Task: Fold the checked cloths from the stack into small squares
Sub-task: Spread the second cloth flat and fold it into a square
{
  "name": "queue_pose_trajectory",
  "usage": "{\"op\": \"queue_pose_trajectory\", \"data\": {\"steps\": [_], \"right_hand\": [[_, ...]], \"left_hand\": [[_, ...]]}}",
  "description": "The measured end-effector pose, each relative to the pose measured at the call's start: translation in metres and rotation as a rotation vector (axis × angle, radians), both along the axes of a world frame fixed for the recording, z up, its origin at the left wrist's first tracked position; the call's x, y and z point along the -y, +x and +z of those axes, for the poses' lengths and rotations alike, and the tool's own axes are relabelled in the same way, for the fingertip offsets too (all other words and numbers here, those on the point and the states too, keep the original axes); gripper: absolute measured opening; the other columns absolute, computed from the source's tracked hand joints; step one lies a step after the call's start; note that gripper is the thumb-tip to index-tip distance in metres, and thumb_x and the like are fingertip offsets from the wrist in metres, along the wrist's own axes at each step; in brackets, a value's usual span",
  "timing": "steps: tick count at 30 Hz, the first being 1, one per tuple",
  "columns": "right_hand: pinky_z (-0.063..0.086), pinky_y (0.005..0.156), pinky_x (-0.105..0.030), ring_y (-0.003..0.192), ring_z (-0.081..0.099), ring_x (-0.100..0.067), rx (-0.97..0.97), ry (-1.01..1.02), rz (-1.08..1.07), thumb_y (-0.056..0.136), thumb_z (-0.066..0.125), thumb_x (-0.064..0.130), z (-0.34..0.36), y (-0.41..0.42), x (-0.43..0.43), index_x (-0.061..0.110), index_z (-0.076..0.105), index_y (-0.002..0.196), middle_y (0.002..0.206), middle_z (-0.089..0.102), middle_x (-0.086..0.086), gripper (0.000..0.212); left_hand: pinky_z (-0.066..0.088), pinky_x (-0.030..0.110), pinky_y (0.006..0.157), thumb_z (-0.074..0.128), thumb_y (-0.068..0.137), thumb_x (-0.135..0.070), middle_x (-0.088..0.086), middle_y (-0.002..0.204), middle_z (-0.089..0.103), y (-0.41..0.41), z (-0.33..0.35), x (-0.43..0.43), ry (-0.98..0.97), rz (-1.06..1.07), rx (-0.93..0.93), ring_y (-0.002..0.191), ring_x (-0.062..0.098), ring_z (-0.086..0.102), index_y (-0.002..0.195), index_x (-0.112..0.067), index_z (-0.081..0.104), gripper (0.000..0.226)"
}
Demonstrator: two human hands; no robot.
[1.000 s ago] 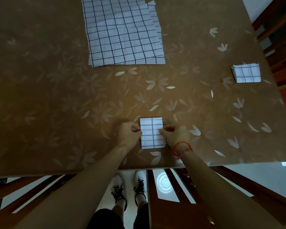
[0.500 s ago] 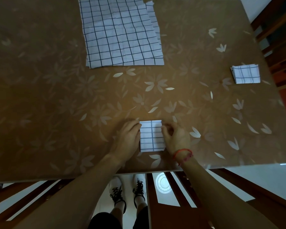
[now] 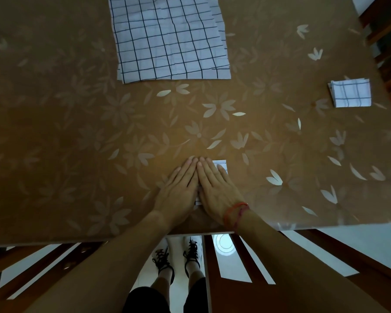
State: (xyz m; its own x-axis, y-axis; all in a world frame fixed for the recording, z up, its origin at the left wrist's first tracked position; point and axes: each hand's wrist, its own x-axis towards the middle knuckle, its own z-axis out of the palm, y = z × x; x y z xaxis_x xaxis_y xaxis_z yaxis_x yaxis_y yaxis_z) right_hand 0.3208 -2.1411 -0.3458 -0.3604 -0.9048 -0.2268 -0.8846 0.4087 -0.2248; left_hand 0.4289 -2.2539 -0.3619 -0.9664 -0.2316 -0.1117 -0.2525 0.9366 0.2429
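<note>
The left hand (image 3: 178, 188) and right hand (image 3: 215, 188) lie flat side by side with straight fingers, pressing on a small folded checked cloth (image 3: 221, 164) near the front edge of the glossy brown, flower-patterned tabletop (image 3: 66, 132). Neither grip closes round anything, and only the cloth's far right corner and a sliver between the palms show. The stack of flat, creased white cloths (image 3: 169, 37) with thin dark grid lines lies at the far edge, and a folded square (image 3: 350, 92) sits well apart at the right.
</note>
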Motion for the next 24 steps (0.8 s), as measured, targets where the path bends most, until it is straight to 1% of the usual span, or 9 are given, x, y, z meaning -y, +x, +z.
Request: {"op": "queue_pose_trajectory", "data": {"steps": [2,4,7,9,12,15,18,22,24], "right_hand": [[0.028,0.114,-0.049,0.144,0.023,-0.025,-0.063,0.031,-0.005,0.098,0.020,0.038,-0.002,-0.006,-0.004,0.002,0.027,0.147,0.155,0.026,-0.013,0.062],[0.021,0.117,-0.048,0.146,0.017,-0.023,-0.096,0.061,-0.011,0.098,0.020,0.044,0.000,-0.013,-0.012,0.003,0.020,0.149,0.157,0.019,-0.012,0.066],[0.011,0.119,-0.047,0.148,0.005,-0.023,-0.108,0.113,-0.021,0.098,0.016,0.049,0.000,-0.023,-0.024,0.006,0.009,0.152,0.160,0.007,-0.011,0.070],[0.012,0.119,-0.048,0.148,0.003,-0.024,-0.131,0.149,-0.014,0.098,0.015,0.052,0.000,-0.025,-0.027,0.006,0.008,0.152,0.160,0.004,-0.011,0.072],[0.016,0.118,-0.050,0.148,0.007,-0.027,-0.144,0.189,-0.003,0.097,0.013,0.054,0.001,-0.024,-0.026,0.003,0.011,0.151,0.159,0.007,-0.014,0.074],[0.016,0.118,-0.050,0.147,0.008,-0.029,-0.153,0.203,0.025,0.096,0.014,0.059,0.003,-0.025,-0.027,0.002,0.013,0.151,0.159,0.008,-0.016,0.079],[0.017,0.118,-0.050,0.147,0.011,-0.030,-0.165,0.207,0.066,0.093,0.015,0.065,0.004,-0.028,-0.029,0.001,0.014,0.150,0.158,0.009,-0.018,0.086],[0.018,0.117,-0.050,0.146,0.014,-0.031,-0.148,0.236,0.086,0.088,0.015,0.072,0.006,-0.031,-0.030,0.000,0.014,0.150,0.157,0.011,-0.019,0.095],[0.020,0.117,-0.050,0.146,0.013,-0.031,-0.124,0.264,0.105,0.085,0.015,0.075,0.008,-0.032,-0.030,0.000,0.012,0.150,0.158,0.010,-0.019,0.099]], "left_hand": [[0.023,0.042,0.117,0.042,0.100,-0.029,0.014,0.158,0.017,0.000,0.000,0.001,-0.011,-0.004,-0.008,0.147,0.023,0.009,0.150,-0.001,0.021,0.061],[0.026,0.043,0.116,0.042,0.098,-0.026,0.017,0.156,0.022,0.000,0.002,0.002,-0.022,-0.021,-0.017,0.146,0.026,0.015,0.148,0.001,0.025,0.059],[0.027,0.043,0.115,0.033,0.097,-0.023,0.019,0.154,0.026,0.000,0.005,0.002,-0.037,-0.031,-0.028,0.145,0.029,0.020,0.146,0.002,0.028,0.056],[0.026,0.044,0.115,0.032,0.097,-0.023,0.020,0.155,0.024,-0.001,0.006,0.002,-0.043,-0.033,-0.023,0.145,0.029,0.018,0.146,0.002,0.028,0.056],[0.024,0.044,0.116,0.036,0.097,-0.025,0.021,0.153,0.027,0.003,0.007,0.000,-0.065,-0.046,-0.021,0.144,0.031,0.021,0.145,0.003,0.031,0.056],[0.023,0.045,0.115,0.029,0.096,-0.030,0.022,0.151,0.030,0.024,0.005,-0.009,-0.094,-0.139,-0.018,0.142,0.032,0.026,0.144,0.002,0.033,0.058],[0.016,0.046,0.116,0.027,0.094,-0.031,0.022,0.154,0.023,0.040,0.006,-0.014,-0.112,-0.170,0.031,0.144,0.031,0.019,0.147,0.000,0.027,0.062],[0.013,0.046,0.116,0.049,0.092,-0.032,0.022,0.155,0.020,0.038,0.014,-0.017,-0.105,-0.145,0.113,0.145,0.032,0.014,0.148,0.000,0.024,0.069],[0.014,0.046,0.116,0.054,0.090,-0.030,0.022,0.155,0.022,0.038,0.018,-0.017,-0.103,-0.145,0.137,0.145,0.032,0.016,0.148,0.000,0.026,0.071]]}}
